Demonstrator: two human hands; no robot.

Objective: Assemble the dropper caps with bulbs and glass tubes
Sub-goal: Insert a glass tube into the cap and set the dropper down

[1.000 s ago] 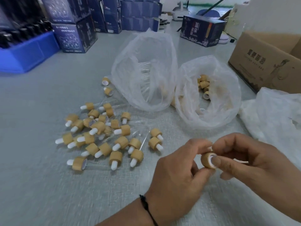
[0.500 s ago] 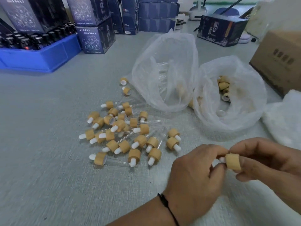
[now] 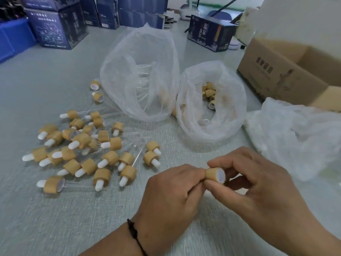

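Turned open-end outward since before, cap (image 3: 215,174) pinched by left hand (image 3: 172,193) and right hand (image 3: 258,185) fingers

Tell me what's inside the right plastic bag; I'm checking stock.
Loose wooden caps lie inside the right plastic bag. How many more lie beneath cannot be seen; the cloudy film covers them.

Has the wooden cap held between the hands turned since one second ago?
Yes. The wooden cap now shows its white open end toward the clear bag of caps; earlier it faced the camera.

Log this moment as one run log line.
stage: bulb fitting | left hand: grips cap end | right hand: pinches bamboo cap | glass tube: none fitted
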